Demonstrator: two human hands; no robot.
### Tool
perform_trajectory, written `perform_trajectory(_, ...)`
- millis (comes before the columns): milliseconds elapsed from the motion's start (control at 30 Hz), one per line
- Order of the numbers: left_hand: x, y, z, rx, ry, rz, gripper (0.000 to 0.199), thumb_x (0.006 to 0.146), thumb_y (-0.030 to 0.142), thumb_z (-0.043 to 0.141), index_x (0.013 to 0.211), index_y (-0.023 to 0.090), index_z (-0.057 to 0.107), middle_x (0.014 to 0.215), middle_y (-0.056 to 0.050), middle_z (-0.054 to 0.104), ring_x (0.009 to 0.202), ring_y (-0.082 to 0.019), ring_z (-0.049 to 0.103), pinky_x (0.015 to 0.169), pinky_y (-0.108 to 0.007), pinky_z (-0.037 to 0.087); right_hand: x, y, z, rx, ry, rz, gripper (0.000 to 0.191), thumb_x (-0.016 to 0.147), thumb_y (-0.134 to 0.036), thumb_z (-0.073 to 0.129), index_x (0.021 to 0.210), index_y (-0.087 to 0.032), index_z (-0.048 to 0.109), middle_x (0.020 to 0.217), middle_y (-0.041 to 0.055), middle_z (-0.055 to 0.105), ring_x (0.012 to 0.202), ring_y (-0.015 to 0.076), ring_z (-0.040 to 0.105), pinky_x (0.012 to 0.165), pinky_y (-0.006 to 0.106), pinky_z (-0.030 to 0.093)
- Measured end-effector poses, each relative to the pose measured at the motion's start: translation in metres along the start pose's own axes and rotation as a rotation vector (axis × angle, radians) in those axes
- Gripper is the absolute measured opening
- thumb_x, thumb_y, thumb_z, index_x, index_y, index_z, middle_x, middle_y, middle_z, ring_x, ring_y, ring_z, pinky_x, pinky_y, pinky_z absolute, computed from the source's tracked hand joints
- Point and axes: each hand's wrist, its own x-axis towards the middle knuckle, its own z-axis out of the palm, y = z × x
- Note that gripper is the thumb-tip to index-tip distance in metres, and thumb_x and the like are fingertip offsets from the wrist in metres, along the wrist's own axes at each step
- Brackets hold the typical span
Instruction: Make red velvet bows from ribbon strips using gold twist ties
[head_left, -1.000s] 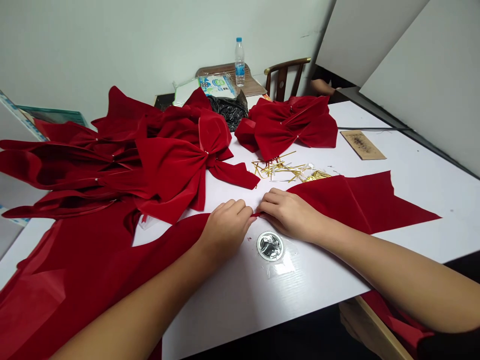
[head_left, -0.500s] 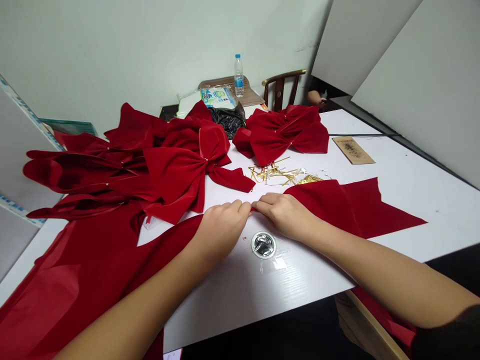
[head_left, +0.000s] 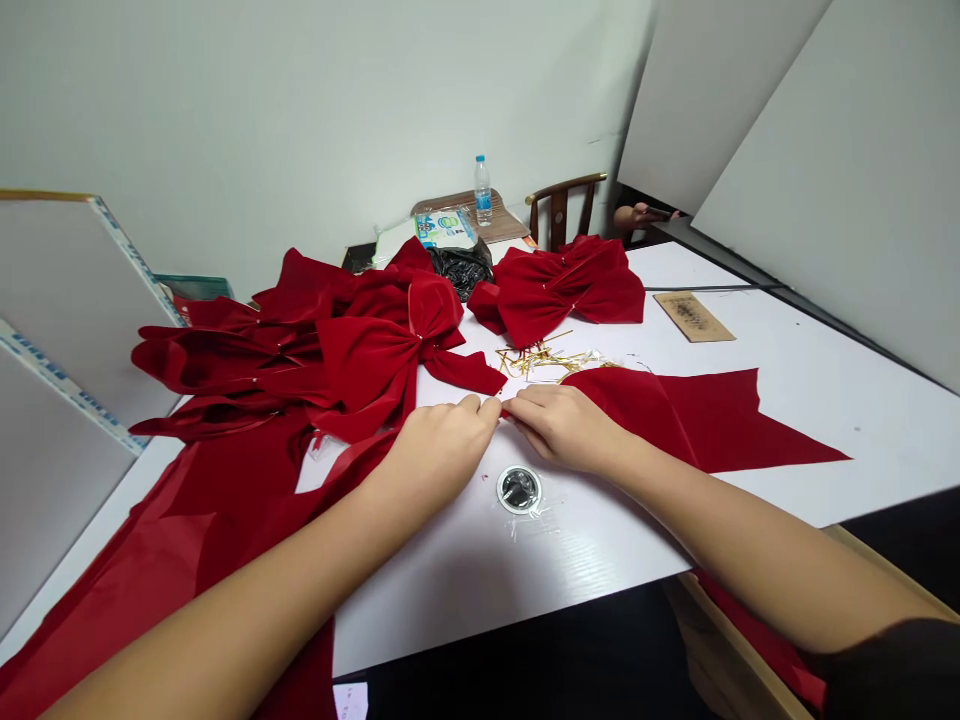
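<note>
A long red velvet ribbon [head_left: 709, 415] lies across the white table and is bunched narrow in the middle, where both my hands grip it. My left hand [head_left: 448, 440] is closed on the ribbon, knuckles up. Right beside it, my right hand [head_left: 561, 425] pinches the same gathered part; the fingertips of the two hands nearly touch. To the right the ribbon fans out to a notched end. Gold twist ties [head_left: 544, 360] are scattered just beyond my hands. Several red bows [head_left: 375, 365] are heaped at the left, and more bows [head_left: 566, 290] lie at the back.
A round metal-rimmed cable hole [head_left: 519, 490] is set in the white table [head_left: 600, 545]. A brown card [head_left: 695, 317] lies at the right. Behind stand a water bottle [head_left: 482, 192], a black plastic bag [head_left: 461, 270] and a wooden chair [head_left: 562, 205]. Another person's hand [head_left: 637, 215] shows at the back.
The view has tilted up and turned slightly left, showing more of the left partition. Both hands keep their grip on the gathered ribbon and have hardly moved.
</note>
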Motion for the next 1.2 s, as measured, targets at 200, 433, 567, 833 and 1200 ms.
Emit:
perform_trajectory(200, -0.003, 0.011, -0.034, -0.14, 0.081, -0.164, 0.035, 0.102, 0.043, 0.05, 0.119, 0.016, 0.063, 0.095, -0.014, 0.074, 0.082, -0.035, 0.074, 0.061, -0.038, 0.052, 0.001, 0.014, -0.019, -0.217, 0.161, 0.036, 0.024, 0.099, -0.016, 0.045, 0.102, -0.015, 0.07, 0.082, 0.0076, 0.069, 0.076, 0.0198, 0.056, 0.068, 0.033, 0.036)
perform_trajectory(433, 0.056, -0.088, -0.049, -0.231, 0.159, -0.374, 0.028, 0.098, 0.036, 0.053, 0.115, 0.021, 0.069, 0.111, -0.012, 0.074, 0.102, -0.032, 0.068, 0.087, -0.043, 0.051, -0.002, 0.031, -0.027, -0.133, 0.401, 0.198, 0.028, 0.097, -0.012, 0.047, 0.108, -0.018, 0.072, 0.1, 0.0108, 0.07, 0.085, 0.0212, 0.062, 0.069, 0.034, 0.045)
perform_trajectory(567, 0.084, -0.107, -0.007, -0.069, 0.095, -0.449, 0.038, 0.079, 0.035, 0.077, 0.107, 0.01, 0.07, 0.126, -0.025, 0.066, 0.124, -0.043, 0.054, 0.101, -0.052, 0.043, -0.004, 0.037, -0.022, -0.018, 0.465, 0.23, 0.028, 0.096, -0.014, 0.047, 0.105, -0.019, 0.073, 0.096, 0.0112, 0.061, 0.082, 0.0211, 0.06, 0.069, 0.035, 0.048)
perform_trajectory(833, 0.087, -0.116, -0.03, 0.037, 0.295, -0.485, 0.032, 0.098, 0.031, 0.047, 0.112, 0.01, 0.068, 0.12, -0.021, 0.066, 0.121, -0.039, 0.053, 0.105, -0.056, 0.037, -0.005, 0.04, -0.015, 0.04, 0.456, 0.178, 0.032, 0.101, -0.013, 0.046, 0.118, -0.019, 0.072, 0.09, 0.0086, 0.061, 0.079, 0.0179, 0.058, 0.068, 0.032, 0.049)
perform_trajectory(1200, 0.085, -0.044, -0.022, -0.453, 0.346, 0.226, 0.02, 0.097, 0.023, 0.056, 0.097, 0.016, 0.075, 0.093, -0.007, 0.063, 0.088, -0.021, 0.063, 0.084, -0.034, 0.05, -0.005, 0.027, -0.003, 0.043, 0.331, 0.16, 0.021, 0.105, -0.026, 0.049, 0.104, -0.017, 0.068, 0.09, 0.008, 0.066, 0.078, 0.0166, 0.063, 0.068, 0.026, 0.051)
